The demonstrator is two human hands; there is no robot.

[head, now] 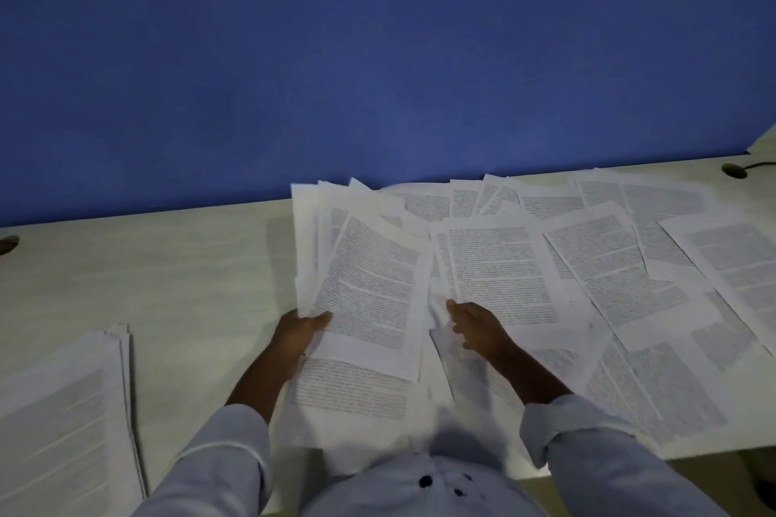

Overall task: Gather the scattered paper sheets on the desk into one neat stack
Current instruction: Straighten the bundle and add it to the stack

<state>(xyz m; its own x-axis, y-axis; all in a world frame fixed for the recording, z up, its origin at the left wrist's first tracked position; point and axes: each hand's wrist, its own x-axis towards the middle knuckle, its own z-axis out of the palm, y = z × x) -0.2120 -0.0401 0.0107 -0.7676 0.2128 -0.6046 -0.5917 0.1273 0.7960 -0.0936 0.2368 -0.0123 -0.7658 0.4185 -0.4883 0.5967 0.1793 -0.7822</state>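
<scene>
Head view, dim and a little soft: left hand (303,327) pinching the near-left corner of a fanned bundle of sheets (364,264), thumb on top, far ends splayed apart and lifted off the pale desk (176,285). Right hand (473,325) low over the loose sheets (588,285), fingers partly curled and pointing toward the bundle; whether pinching a page or only pressing on one, hard to say at this sharpness. Scattered pages overlapping from the middle out to the right end, some tucked against the blue partition (378,55). A separate squared pile (63,411) lying near-left, well apart from the mess. Risks from here: a one-corner grip on an uneven fan, so likely slippage or a page sliding out as more are added; overlapping pages dragging neighbours along and creasing when pulled; near-edge sheets hanging by the body, easily knocked off by a rolled sleeve (558,428); corners bending if squared up while still fanned.
</scene>
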